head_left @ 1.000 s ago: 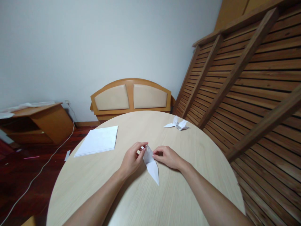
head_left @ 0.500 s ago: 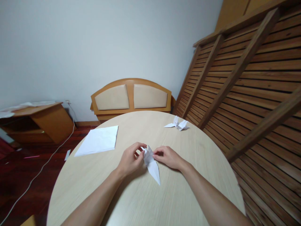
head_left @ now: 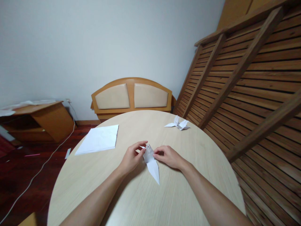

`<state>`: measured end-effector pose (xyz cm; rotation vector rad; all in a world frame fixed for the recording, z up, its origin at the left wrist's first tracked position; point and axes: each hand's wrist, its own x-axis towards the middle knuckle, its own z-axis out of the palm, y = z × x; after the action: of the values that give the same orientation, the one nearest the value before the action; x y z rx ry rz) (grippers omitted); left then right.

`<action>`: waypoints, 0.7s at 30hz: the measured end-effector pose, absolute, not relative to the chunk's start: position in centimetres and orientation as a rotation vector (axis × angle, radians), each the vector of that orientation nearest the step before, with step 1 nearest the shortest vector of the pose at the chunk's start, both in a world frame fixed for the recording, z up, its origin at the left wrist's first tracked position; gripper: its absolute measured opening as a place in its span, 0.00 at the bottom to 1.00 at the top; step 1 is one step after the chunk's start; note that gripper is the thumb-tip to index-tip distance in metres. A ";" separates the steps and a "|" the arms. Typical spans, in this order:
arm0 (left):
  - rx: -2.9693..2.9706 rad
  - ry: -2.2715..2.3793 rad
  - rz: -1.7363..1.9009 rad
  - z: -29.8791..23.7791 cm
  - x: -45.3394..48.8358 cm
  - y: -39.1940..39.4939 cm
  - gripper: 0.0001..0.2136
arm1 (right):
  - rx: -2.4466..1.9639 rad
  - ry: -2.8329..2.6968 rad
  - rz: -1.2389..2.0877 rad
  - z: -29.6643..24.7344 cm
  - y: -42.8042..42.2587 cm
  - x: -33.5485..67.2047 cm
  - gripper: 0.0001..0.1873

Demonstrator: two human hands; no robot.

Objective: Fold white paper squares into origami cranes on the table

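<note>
A partly folded white origami crane (head_left: 152,168) is held between my two hands above the round table (head_left: 178,197), one long pointed flap aimed toward me. My left hand (head_left: 132,156) grips its upper left part, thumb in front and index finger reaching over the top. On the other side my right hand (head_left: 167,156) pinches the right edge between thumb and fingers. Fingers hide some of the upper folds. A second folded paper crane (head_left: 180,125) rests near the far right edge of the table.
At the table's left lies a stack of white paper (head_left: 98,139). Beyond the table stands a headboard (head_left: 131,95). A slatted wooden frame (head_left: 235,94) leans close on the right. On the left are a low cabinet (head_left: 54,122) and a white cable (head_left: 44,166) across the floor.
My left index finger has lifted slightly and stretched over the top of the paper. The crane has turned a little, its upper folds standing closer together. My right hand keeps its pinch.
</note>
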<state>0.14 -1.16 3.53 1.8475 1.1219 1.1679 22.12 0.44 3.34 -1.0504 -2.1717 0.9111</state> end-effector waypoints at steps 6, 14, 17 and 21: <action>1.848 1.084 1.154 3.6 0.2 -1.2 0.15 | -1.046 -2.184 0.896 3.4 0.5 22.1 0.09; 1.877 1.078 1.120 3.4 0.4 -1.4 0.15 | -1.039 -2.187 0.886 3.4 0.4 22.1 0.09; 1.891 1.081 1.112 3.4 0.4 -1.4 0.15 | -1.040 -2.188 0.880 3.5 0.4 22.1 0.09; 1.921 1.098 1.112 3.5 0.4 -1.4 0.14 | -1.041 -2.189 0.880 3.5 0.4 22.1 0.10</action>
<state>0.44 -1.40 3.47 1.9209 1.0976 1.1115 22.14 0.39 3.54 -1.0410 -2.1886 0.8799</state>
